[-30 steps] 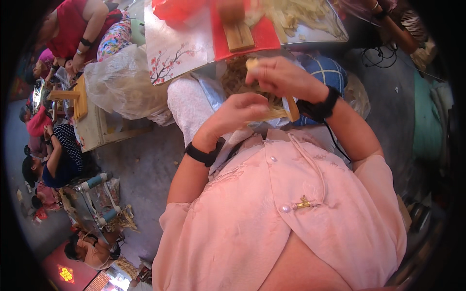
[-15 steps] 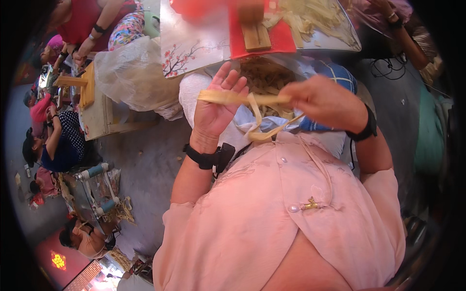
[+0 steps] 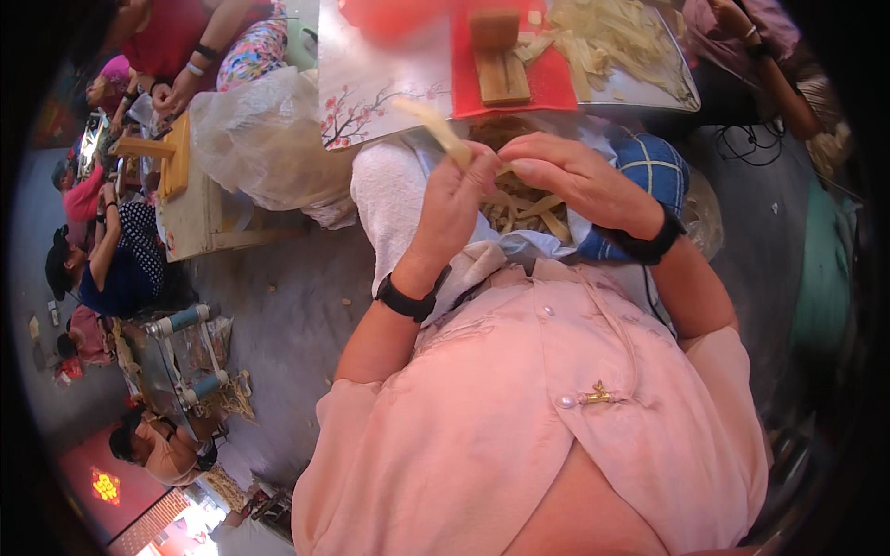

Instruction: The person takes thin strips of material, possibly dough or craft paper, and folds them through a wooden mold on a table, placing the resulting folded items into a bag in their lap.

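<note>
Close together over my lap, both hands work on a pale yellow flat strip (image 3: 434, 128) that looks like dried plant leaf. My left hand (image 3: 452, 199) is closed on it, and one end sticks up past the thumb toward the table. My right hand (image 3: 589, 183) has its fingers pressed together beside the left fingertips, pinching the other part, which its fingers mostly hide. Below the hands, a pale-lined container (image 3: 553, 246) on my lap holds many loose strips (image 3: 533, 215). A white towel (image 3: 385, 199) lies on the left of it, a blue checked cloth (image 3: 649, 171) on the right.
Ahead stands a table (image 3: 385, 69) bearing a red mat (image 3: 552, 88), a small wooden block tool (image 3: 502, 76) and a pile of pale strips (image 3: 612, 42). A plastic bag (image 3: 260, 144) and wooden bench (image 3: 190, 218) stand left. Other people sit along the left and at far right.
My left hand has turned from an open palm to a closed grip on the strip. My right hand has come in beside it, and the strip's end now points up and away.
</note>
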`<state>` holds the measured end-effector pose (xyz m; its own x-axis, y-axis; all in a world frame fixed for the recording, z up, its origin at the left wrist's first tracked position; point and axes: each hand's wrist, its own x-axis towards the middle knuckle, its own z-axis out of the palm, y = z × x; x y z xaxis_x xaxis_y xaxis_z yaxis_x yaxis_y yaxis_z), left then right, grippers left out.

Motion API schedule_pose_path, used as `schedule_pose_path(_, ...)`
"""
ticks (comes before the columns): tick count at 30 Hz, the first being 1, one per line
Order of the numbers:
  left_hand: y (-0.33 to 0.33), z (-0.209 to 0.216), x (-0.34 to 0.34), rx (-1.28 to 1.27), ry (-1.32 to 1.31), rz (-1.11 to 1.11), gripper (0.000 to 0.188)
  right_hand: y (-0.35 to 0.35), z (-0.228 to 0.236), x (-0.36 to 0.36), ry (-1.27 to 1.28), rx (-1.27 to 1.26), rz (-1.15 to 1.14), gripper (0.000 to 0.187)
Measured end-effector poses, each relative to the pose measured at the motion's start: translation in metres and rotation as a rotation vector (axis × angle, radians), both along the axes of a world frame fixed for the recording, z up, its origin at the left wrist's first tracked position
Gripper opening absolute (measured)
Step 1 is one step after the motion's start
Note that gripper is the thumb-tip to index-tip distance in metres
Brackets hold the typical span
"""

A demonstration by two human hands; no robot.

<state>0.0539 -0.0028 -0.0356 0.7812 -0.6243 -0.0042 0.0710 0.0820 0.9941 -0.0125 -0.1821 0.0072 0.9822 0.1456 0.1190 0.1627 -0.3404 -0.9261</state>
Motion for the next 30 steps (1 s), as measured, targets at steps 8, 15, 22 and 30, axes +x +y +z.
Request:
schedule_pose_path(8, -0.001, -0.015, -0.006, 0.232, -0.177, -0.408, 0.019, 0.002, -0.006, 0.006, 0.397, 0.724, -0.091, 0.034)
schedule_pose_path(15, -0.019, -0.011, -0.005, 0.33, -0.447, 0.036, 0.042, 0.003, 0.003, 0.003, 0.014, 0.629, -0.364, 0.016)
schedule_pose_path(22, -0.019, 0.018, 0.007, 0.015, 0.746, -0.274, 0.033, 0.016, -0.017, -0.013, -0.28, 0.341, -0.182, 0.017)
schedule_pose_path(30, -0.028, 0.007, 0.008, -0.212, 0.766, -0.195, 0.021, 0.019, -0.021, -0.008, -0.073, 0.329, -0.168, 0.011)
